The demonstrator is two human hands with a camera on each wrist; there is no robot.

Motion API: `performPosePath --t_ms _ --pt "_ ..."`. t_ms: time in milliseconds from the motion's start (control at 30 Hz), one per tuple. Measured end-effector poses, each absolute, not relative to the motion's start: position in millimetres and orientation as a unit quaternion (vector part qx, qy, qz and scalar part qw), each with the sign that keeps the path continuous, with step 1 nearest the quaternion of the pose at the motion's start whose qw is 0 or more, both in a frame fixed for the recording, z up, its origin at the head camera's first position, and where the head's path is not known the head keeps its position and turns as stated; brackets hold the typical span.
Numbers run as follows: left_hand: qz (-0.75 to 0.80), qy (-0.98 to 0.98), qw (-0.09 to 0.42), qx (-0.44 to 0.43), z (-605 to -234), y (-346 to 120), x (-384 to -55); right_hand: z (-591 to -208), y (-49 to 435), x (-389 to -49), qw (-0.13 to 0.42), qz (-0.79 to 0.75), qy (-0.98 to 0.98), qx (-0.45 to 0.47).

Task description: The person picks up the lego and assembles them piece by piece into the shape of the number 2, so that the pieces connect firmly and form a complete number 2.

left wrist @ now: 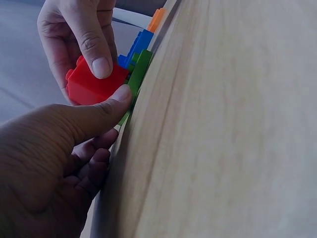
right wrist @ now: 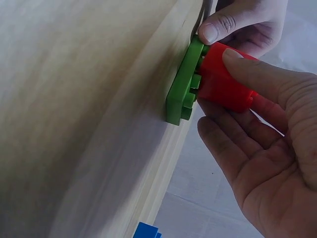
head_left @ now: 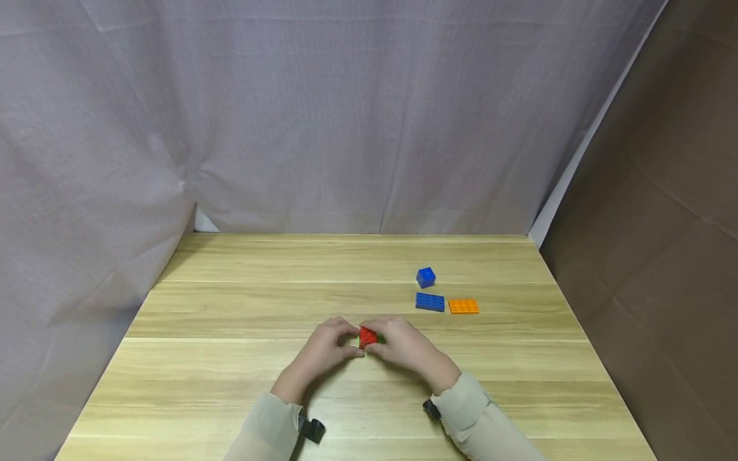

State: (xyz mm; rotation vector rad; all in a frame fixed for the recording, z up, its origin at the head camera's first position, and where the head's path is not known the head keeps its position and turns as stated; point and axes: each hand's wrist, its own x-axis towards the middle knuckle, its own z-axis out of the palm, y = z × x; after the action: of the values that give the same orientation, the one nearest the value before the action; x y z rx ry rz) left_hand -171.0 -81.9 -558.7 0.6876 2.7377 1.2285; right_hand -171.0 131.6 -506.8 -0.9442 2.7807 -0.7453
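Note:
Near the middle of the table, both hands meet around a red brick (head_left: 368,337) and a flat green studded brick (right wrist: 181,89). My right hand (head_left: 406,346) pinches the red brick between thumb and fingers, over the studs of the green one. With thumb and fingers, my left hand (head_left: 325,346) grips the end of the green brick, its thumb tip close beside the red brick. The red brick is slightly tilted in the right wrist view, and several green studs show uncovered next to it. The green brick lies along the tabletop.
Beyond the right hand lie a flat blue studded brick (head_left: 430,302), a flat orange studded brick (head_left: 464,307) and a blue cube-like block (head_left: 426,278). Grey cloth (head_left: 346,115) hangs behind the wooden table (head_left: 230,307), and a brown cloth (head_left: 663,256) hangs at right.

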Motion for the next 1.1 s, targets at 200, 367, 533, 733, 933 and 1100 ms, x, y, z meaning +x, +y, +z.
performPosePath --t_ms 200,367,533,733,933,1100 --pt "0.394 0.889 0.025 0.232 -559.5 -82.0 -171.1 -500.9 128.6 -169.0 0.06 -0.233 0.919 -0.313" --pt "0.402 0.885 0.036 0.232 -558.4 -83.1 -169.1 -498.1 125.8 -168.3 0.061 -0.22 0.92 -0.318" --pt "0.409 0.882 0.043 0.231 -559.0 -84.3 -169.3 -499.2 124.7 -169.0 0.065 -0.208 0.923 -0.317" --pt "0.412 0.88 0.039 0.233 -558.9 -83.7 -171.0 -498.9 124.4 -170.7 0.064 -0.201 0.924 -0.319" --pt "0.412 0.881 0.045 0.229 -557.9 -83.7 -170.2 -499.1 124.0 -171.3 0.068 -0.198 0.925 -0.318" --pt "0.402 0.885 0.045 0.232 -557.6 -83.7 -171.1 -499.3 124.1 -171.4 0.064 -0.204 0.922 -0.323"
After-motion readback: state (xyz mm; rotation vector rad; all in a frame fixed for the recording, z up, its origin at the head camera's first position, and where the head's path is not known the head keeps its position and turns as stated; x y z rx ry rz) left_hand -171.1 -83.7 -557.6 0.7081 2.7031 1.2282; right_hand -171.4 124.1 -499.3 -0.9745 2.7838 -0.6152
